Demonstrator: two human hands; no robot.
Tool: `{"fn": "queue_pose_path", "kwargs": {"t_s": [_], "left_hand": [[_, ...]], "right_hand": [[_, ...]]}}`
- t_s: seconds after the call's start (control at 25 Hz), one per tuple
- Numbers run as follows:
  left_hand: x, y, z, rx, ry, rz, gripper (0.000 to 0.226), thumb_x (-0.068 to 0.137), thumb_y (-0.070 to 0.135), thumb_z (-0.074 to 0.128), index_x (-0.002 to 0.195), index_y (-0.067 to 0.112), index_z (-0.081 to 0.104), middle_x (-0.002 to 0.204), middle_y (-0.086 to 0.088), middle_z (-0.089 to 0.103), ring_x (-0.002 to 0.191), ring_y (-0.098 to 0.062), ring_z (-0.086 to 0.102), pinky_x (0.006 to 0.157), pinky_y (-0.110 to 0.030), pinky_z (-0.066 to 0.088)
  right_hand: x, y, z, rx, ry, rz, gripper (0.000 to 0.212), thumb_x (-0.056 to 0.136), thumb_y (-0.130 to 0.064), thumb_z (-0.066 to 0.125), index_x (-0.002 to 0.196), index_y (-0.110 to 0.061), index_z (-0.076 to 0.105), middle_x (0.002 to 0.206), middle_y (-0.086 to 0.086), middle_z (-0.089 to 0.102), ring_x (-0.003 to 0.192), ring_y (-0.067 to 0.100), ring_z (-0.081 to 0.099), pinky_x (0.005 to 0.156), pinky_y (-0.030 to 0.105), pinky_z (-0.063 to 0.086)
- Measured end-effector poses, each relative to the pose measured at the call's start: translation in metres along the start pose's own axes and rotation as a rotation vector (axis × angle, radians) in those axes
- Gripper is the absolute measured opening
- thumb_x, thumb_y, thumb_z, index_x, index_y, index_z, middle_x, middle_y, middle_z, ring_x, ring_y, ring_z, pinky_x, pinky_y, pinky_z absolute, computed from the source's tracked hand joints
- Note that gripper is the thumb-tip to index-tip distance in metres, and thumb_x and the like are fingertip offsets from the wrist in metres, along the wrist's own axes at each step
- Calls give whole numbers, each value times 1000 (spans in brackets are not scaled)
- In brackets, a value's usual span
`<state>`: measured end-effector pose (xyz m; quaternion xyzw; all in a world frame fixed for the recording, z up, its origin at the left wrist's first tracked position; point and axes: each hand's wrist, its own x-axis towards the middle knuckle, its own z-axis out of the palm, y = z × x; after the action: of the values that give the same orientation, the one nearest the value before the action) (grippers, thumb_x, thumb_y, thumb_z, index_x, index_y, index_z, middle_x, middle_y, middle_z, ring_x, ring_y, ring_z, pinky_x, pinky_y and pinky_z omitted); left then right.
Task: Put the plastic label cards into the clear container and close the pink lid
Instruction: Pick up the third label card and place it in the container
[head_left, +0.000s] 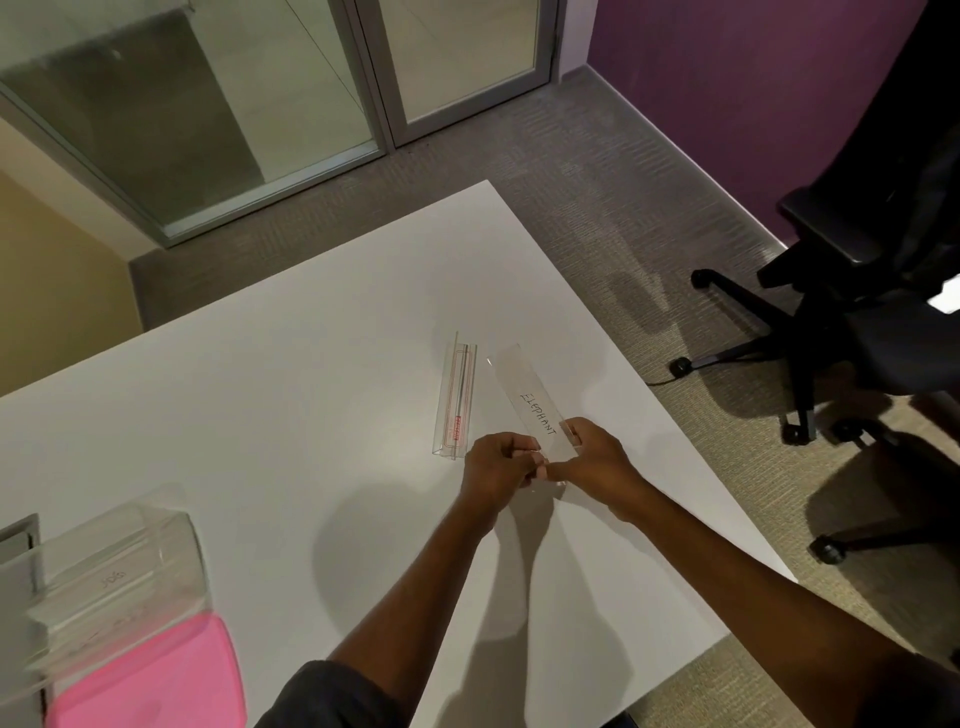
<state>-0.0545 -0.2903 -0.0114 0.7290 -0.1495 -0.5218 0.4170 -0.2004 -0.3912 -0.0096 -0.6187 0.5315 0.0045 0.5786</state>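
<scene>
A long clear plastic label card marked "ELEPHANT" (530, 400) is held at its near end by both hands, just above the white table (291, 374). My left hand (496, 467) pinches it from the left, and my right hand (597, 457) grips it from the right. A second clear label card with red markings (457, 397) lies flat on the table just left of the first. The clear container (119, 577) stands at the near left corner, open, with its pink lid (150, 675) lying in front of it.
A grey object (18, 561) sits at the left edge beside the container. A black wheeled office chair (862, 291) stands on the carpet to the right of the table. Glass doors and a purple wall are beyond.
</scene>
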Motion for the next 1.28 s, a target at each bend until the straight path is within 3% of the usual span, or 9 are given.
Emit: {"fn": "queue_pose_path", "kwargs": {"t_s": [0.12,0.2,0.32,0.44,0.52,0.72,0.84,1.12,1.28], "left_hand": [[-12,0,-21,-6,64,51,24,99,15,73,123,14,72,108,-3,83,80,-18,84,72,-27,69],[-19,-1,-46,-73,157,69,45,99,19,78,139,22,59,111,-4,79,81,-20,85,78,-36,71],[-26,0,-107,-218,327,102,77,92,22,88,156,17,46,130,-9,71,99,-30,82,95,-50,68],[-42,1,-181,-139,360,165,93,85,29,94,162,33,41,145,4,61,114,-10,72,100,-38,61],[-58,-1,-225,41,308,217,98,82,29,96,162,40,40,149,12,55,124,-8,65,96,-26,55],[-94,-12,-311,451,198,299,66,81,26,95,141,38,70,148,14,65,134,-13,62,110,-38,56],[-114,-22,-353,656,169,285,59,82,32,93,136,40,72,138,18,72,125,-9,65,94,-19,50],[-160,-57,-435,775,257,279,59,83,17,89,136,34,73,126,9,80,107,-14,69,88,-34,57],[-183,-82,-488,827,337,249,59,82,11,88,134,34,75,122,9,82,97,-9,67,78,-30,54]], "right_hand": [[-6,-16,10,-120,-30,-63,68,74,-26,100,127,-33,58,118,-16,63,120,22,62,64,7,53],[-9,-31,17,-230,-67,-126,69,75,-22,98,131,-28,60,125,-11,65,121,20,64,72,11,55],[-14,-59,28,-397,-114,-245,72,76,-15,95,139,-22,61,135,-3,70,123,19,67,92,27,62],[-19,-88,45,-558,-154,-350,78,77,-12,92,147,-21,59,143,-1,66,128,19,64,106,35,58],[-22,-108,62,-637,-203,-414,79,79,-12,91,150,-23,57,146,-2,63,130,20,61,109,35,54],[-31,-154,118,-761,-313,-585,71,79,-11,86,144,-27,61,135,-2,66,123,21,61,106,43,53],[-34,-180,158,-765,-363,-651,70,78,-6,85,141,-27,64,132,-2,68,120,20,61,103,42,53],[-46,-225,260,-843,-474,-761,69,81,-6,81,144,-27,61,135,-2,65,121,21,59,98,43,53],[-56,-242,323,-880,-526,-825,69,81,-9,79,145,-28,60,133,-2,65,119,22,59,95,43,54]]}}
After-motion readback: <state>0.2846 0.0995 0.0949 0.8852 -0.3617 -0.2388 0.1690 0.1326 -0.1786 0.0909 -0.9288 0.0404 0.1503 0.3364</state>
